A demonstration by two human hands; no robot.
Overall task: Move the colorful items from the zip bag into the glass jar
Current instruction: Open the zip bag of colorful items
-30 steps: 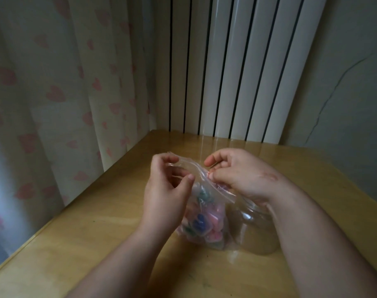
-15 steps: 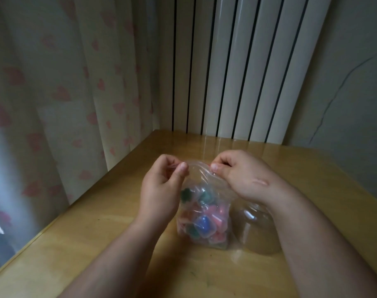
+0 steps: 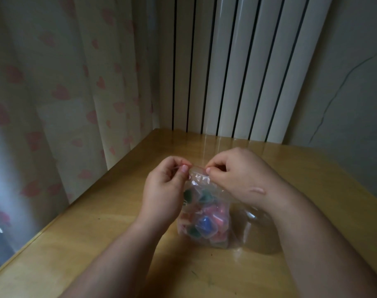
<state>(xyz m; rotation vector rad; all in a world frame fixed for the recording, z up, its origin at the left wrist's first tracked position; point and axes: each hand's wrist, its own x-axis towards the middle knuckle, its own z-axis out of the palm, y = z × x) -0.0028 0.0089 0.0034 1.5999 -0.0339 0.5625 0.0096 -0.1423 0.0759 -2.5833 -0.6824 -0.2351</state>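
Note:
A clear zip bag point(image 3: 204, 214) stands upright on the wooden table point(image 3: 97, 233), filled with colorful items point(image 3: 204, 224) in pink, blue and green. My left hand point(image 3: 164, 190) pinches the bag's top edge on the left side. My right hand point(image 3: 237, 175) pinches the same edge on the right side, thumbs close together. The glass jar point(image 3: 260, 231) sits on the table just right of the bag, partly hidden under my right wrist and forearm.
A curtain with pink hearts point(image 3: 65, 93) hangs along the table's left edge. A white ribbed radiator point(image 3: 237, 72) stands behind the far edge. A grey wall with a crack point(image 3: 344, 82) is at the right.
Both hands have drawn closer together at the top of the bag, and the bag's mouth looks narrower and more upright than a second ago.

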